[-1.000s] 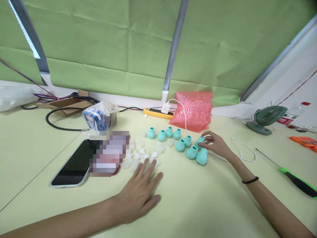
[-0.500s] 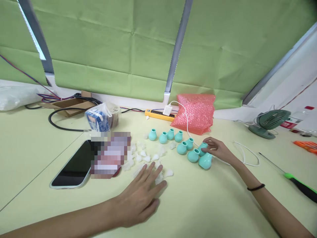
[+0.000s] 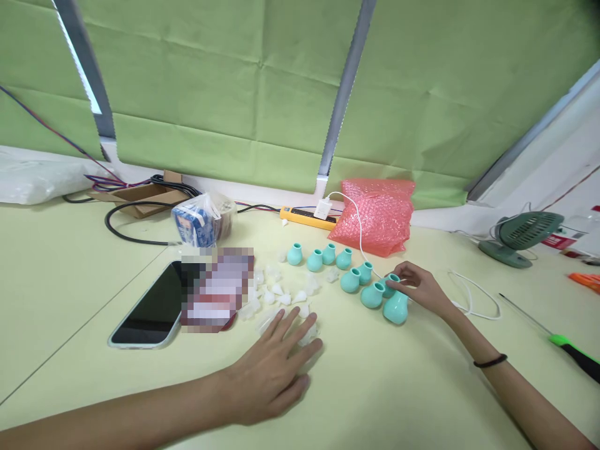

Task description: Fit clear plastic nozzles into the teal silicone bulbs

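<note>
Glossy turquoise bulb-shaped vessels [image 3: 372,297] sit right of centre in the frame, where the right hand [image 3: 418,286], fingers bent, touches one; whether it pinches it, I cannot tell. The left hand [image 3: 272,374], fingers spread, reaches over whitish translucent plastic pieces [image 3: 300,297] at lower centre. Farther out: a black-screened smartphone [image 3: 147,306] lower left, a red bubble-wrap package [image 3: 377,219] behind the vessels, a green-and-black-handled screwdriver [image 3: 575,355] lower right.

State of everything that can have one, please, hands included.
Left hand, fingers spread over white plastic pieces.
Right hand, fingers at a teal bulb, grip unclear.
Other teal bulbs, mostly upright, open-mouthed.
Pale-cased phone, face up, screen dark.
White charger, plugged into yellow power strip.
Cardboard box, open.
Fan, on or off unclear.
</note>
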Demonstrator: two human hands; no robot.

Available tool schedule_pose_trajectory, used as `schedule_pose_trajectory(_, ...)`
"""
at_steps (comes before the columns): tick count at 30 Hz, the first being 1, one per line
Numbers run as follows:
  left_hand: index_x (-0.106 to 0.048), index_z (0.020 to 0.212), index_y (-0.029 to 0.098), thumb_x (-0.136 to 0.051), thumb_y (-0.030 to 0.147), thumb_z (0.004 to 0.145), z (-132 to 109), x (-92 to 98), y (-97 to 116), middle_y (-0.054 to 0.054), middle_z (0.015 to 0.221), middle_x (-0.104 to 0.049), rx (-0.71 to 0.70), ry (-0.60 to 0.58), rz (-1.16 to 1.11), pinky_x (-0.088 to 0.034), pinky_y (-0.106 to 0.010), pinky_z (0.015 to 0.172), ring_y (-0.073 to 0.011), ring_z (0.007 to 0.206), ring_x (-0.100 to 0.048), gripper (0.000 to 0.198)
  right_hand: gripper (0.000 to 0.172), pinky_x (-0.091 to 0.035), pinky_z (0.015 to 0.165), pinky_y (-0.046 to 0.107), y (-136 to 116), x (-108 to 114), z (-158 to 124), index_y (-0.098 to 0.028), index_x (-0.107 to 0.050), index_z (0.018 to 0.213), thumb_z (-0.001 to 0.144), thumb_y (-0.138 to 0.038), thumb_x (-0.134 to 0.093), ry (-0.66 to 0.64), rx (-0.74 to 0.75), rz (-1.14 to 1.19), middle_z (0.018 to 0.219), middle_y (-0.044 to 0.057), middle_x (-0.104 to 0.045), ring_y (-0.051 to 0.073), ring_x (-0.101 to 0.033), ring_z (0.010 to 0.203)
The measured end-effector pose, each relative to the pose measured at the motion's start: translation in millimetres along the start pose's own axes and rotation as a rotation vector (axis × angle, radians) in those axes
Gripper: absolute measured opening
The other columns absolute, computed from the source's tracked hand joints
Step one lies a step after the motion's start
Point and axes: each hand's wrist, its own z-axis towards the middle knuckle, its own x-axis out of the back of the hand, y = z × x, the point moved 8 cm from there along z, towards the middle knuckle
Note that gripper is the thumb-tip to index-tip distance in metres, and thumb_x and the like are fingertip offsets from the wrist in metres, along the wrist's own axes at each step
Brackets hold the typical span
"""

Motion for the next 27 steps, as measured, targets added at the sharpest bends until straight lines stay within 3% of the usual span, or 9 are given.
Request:
schedule_pose_trajectory(4, -0.037, 0.12, 0.019, -0.037, 0.015, 0.082, -1.1, -0.6, 2.2, -0.01, 0.132, -0.032, -0.025, -0.013, 0.028, -0.019, -0.056, 0.096, -0.0308, 0.125, -0.013, 0.038, 0.038, -0.049, 0.07, 0.034, -3.7, -2.2, 1.0, -0.018, -0.05, 0.078, 0.065, -0.053, -0.056, 0.016, 0.027, -0.03, 0.08, 0.006, -0.06, 0.02, -0.058, 0.073)
schedule_pose_trajectory(7, -0.032, 0.123, 0.015, -0.041, 0.007, 0.075, -3.2, -5.8, 2.1, -0.014, 0.131, -0.032, -0.05, -0.04, 0.057, -0.018, -0.059, 0.095, -0.0322, 0.125, -0.013, 0.049, 0.034, -0.046, 0.078, 0.039, -10.3, 3.8, -0.3, -0.019, -0.051, 0.083, 0.071, -0.05, -0.051, 0.078, 0.062, -0.058, 0.086, 0.007, -0.06, 0.021, -0.058, 0.081)
schedule_pose_trajectory(11, -0.032, 0.122, 0.014, -0.043, 0.004, 0.07, -6.9, -8.3, 0.6, -0.016, 0.13, -0.033, -0.082, -0.024, 0.046, -0.016, -0.057, 0.096, -0.0297, 0.125, -0.014, 0.054, 0.024, -0.042, 0.083, 0.046, -52.4, 32.6, -27.2, -0.02, -0.049, 0.088, 0.073, -0.038, -0.054, 0.548, 0.246, -0.264, 0.095, 0.011, -0.057, 0.026, -0.054, 0.09)
schedule_pose_trajectory(13, -0.035, 0.12, 0.014, -0.042, 0.006, 0.072, -8.0, -7.0, -0.9, -0.015, 0.127, -0.038, -0.091, 0.012, 0.043, -0.017, -0.055, 0.097, -0.0278, 0.124, -0.019, 0.048, 0.019, -0.044, 0.078, 0.047, -87.9, 21.6, -49.6, -0.022, -0.048, 0.083, 0.069, -0.03, -0.058, 0.682, 0.406, -0.399, 0.09, 0.012, -0.058, 0.027, -0.055, 0.088)
schedule_pose_trajectory(15, -0.037, 0.118, 0.014, -0.042, 0.008, 0.074, -8.3, -7.8, -2.1, -0.016, 0.125, -0.041, -0.108, 0.029, 0.053, -0.019, -0.053, 0.098, -0.0275, 0.123, -0.023, 0.045, 0.017, -0.048, 0.07, 0.044, -123.6, -17.1, -65.5, -0.024, -0.048, 0.083, 0.069, -0.021, -0.058, 0.559, 0.625, -0.421, 0.084, 0.01, -0.06, 0.026, -0.058, 0.082)
schedule_pose_trajectory(17, -0.038, 0.119, 0.012, -0.043, 0.01, 0.075, -7.7, -9.5, -4.0, -0.017, 0.123, -0.043, -0.113, 0.045, 0.08, -0.023, -0.05, 0.098, -0.0276, 0.122, -0.025, 0.044, 0.026, -0.048, 0.073, 0.043, -151.0, -69.7, -77.1, -0.024, -0.047, 0.095, 0.072, -0.015, -0.053, 0.291, 0.811, -0.401, 0.098, 0.01, -0.058, 0.025, -0.056, 0.09)
schedule_pose_trajectory(20, -0.036, 0.121, 0.011, -0.04, 0.01, 0.077, -5.5, -11.1, -8.1, -0.016, 0.122, -0.044, -0.086, 0.08, 0.135, -0.027, -0.047, 0.097, -0.027, 0.121, -0.028, 0.043, 0.04, -0.044, 0.083, 0.044, -161.8, -125.6, -78.4, -0.017, -0.039, 0.113, 0.074, -0.013, -0.046, 0.012, 0.795, -0.339, 0.119, 0.015, -0.046, 0.026, -0.045, 0.108)
schedule_pose_trajectory(23, -0.035, 0.122, 0.012, -0.036, 0.008, 0.079, -2.3, -13.3, -12.2, -0.013, 0.123, -0.045, -0.044, 0.091, 0.169, -0.029, -0.046, 0.097, -0.0257, 0.121, -0.029, 0.043, 0.042, -0.04, 0.088, 0.045, -152.1, -146.2, -70.8, -0.013, -0.038, 0.117, 0.076, -0.014, -0.044, -0.114, 0.699, -0.314, 0.12, 0.015, -0.045, 0.025, -0.041, 0.11)
schedule_pose_trajectory(27, -0.038, 0.12, 0.016, -0.037, 0.008, 0.081, 1.4, -10.7, -15.3, -0.006, 0.119, -0.05, -0.033, 0.166, 0.22, -0.027, -0.049, 0.096, -0.0263, 0.12, -0.031, 0.04, 0.027, -0.039, 0.089, 0.046, -139.8, -144.0, -66.0, -0.016, -0.051, 0.103, 0.078, -0.012, -0.042, -0.148, 0.692, -0.311, 0.108, 0.011, -0.055, 0.023, -0.046, 0.105)
